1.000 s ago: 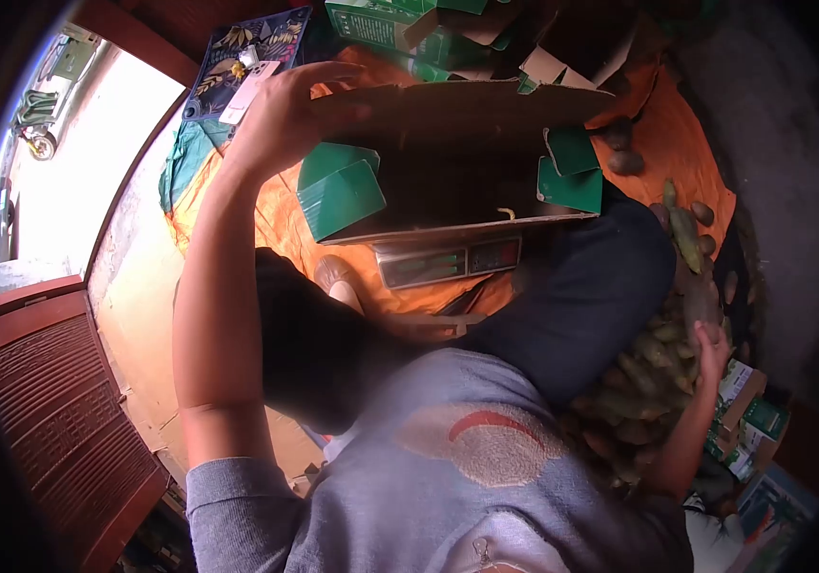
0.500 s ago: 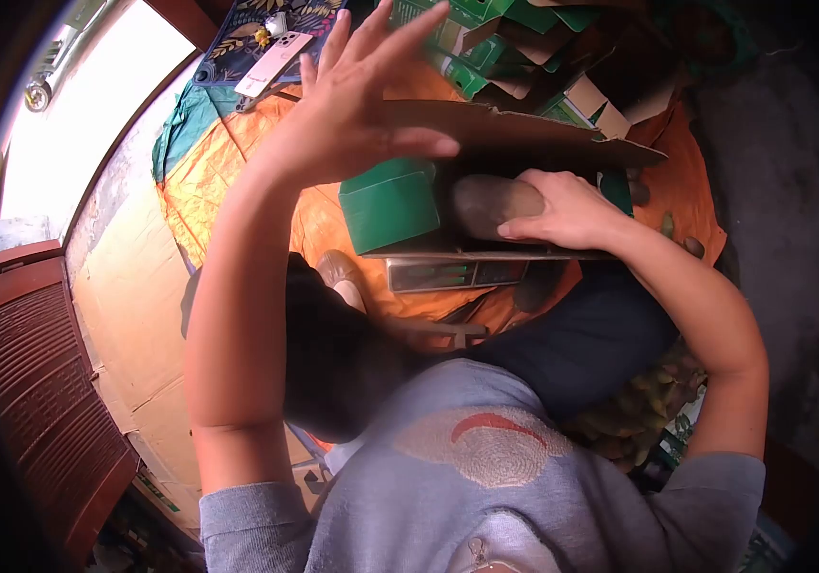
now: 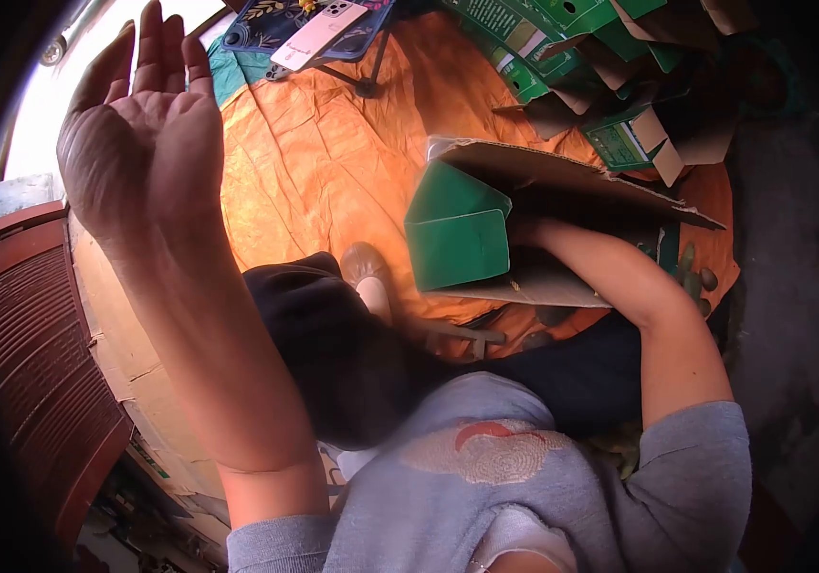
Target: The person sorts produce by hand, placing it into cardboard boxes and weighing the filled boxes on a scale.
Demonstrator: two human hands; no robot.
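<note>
My left hand is raised at the upper left, palm showing, fingers extended and nothing in it. My right forearm reaches into an open cardboard box in front of me. The fingers of my right hand are hidden inside the box, so what they touch does not show. A green flap stands at the left end of the box, next to my right wrist.
Orange sheeting lies beneath the box. A pink phone rests on a patterned stand at the top. Green cartons pile up at the upper right. Several greenish vegetables lie beyond the box's right end.
My left hand has moved away to the left from above the box. My right hand, earlier on a rounded brownish object, has gone deeper into the box, and that object is out of sight.
</note>
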